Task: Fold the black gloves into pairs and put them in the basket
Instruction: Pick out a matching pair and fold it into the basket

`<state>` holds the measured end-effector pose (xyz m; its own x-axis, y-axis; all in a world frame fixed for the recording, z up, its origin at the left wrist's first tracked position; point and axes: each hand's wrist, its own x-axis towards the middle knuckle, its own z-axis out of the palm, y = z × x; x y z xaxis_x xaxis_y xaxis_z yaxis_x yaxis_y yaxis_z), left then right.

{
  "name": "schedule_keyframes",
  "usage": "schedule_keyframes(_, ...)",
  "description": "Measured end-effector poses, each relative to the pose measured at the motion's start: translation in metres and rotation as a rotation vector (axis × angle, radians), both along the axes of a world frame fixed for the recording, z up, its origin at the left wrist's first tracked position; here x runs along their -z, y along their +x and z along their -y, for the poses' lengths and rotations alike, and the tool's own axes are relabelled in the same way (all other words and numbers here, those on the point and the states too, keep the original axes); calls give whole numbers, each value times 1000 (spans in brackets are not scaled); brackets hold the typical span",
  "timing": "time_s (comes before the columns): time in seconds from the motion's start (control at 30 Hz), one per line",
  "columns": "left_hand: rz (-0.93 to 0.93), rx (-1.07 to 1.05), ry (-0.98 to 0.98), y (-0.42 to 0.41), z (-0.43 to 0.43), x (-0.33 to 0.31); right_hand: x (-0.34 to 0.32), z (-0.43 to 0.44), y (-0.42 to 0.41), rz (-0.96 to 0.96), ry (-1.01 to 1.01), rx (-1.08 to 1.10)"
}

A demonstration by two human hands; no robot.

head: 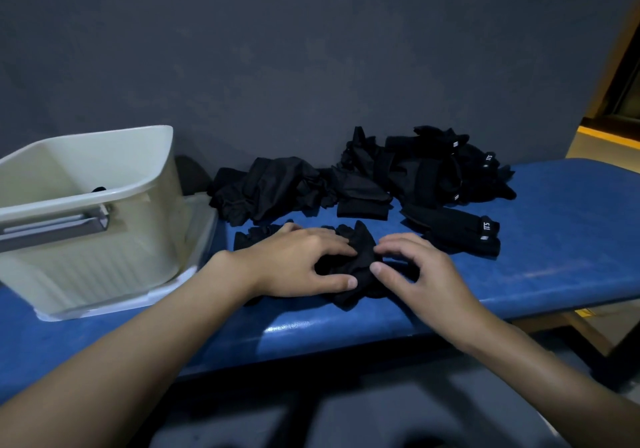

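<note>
at far left the pale plastic basket [86, 257] stands on the blue padded bench [536, 274]. a dark scrap [98, 189] shows just over the basket's near rim; i cannot tell whether it is a folded pair.

just right of the basket, the left hand [298, 264] lies over the black glove bundle [356, 267] near the bench's front edge. its fingers are half curled, index on top and thumb below, pinching a fold of cloth between them.

the bundle looks like thin knit fabric, so i judge it light, limp and quick to spring open. it wants holding at the fold where the layers stack, not by a loose glove finger or cuff.

the right hand [429, 274] meets the bundle from the other side. its fingers are bent and close together, thumb tip pressed on the cloth and fingertips touching the top, a shallow pinch.

behind both hands the unsorted pile of black gloves [381, 177] sprawls along the grey wall [311, 49]. at the pile's front right lies a labelled glove [457, 233], just beside the right hand but apart from it.
</note>
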<state>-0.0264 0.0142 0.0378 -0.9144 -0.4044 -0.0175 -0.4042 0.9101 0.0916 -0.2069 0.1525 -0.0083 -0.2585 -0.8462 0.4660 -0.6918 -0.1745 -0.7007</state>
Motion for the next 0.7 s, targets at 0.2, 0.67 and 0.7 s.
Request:
schedule_keyframes(0.2,95,-31,42,-3,1,3,-1,3,2,-2,99,46)
schedule_keyframes(0.67,104,-10,38,-18,1,-5,-2,2,-3,156,49,68)
schedule_keyframes(0.7,92,-1,20,-16,0,-5,-2,2,-2,153,32,74)
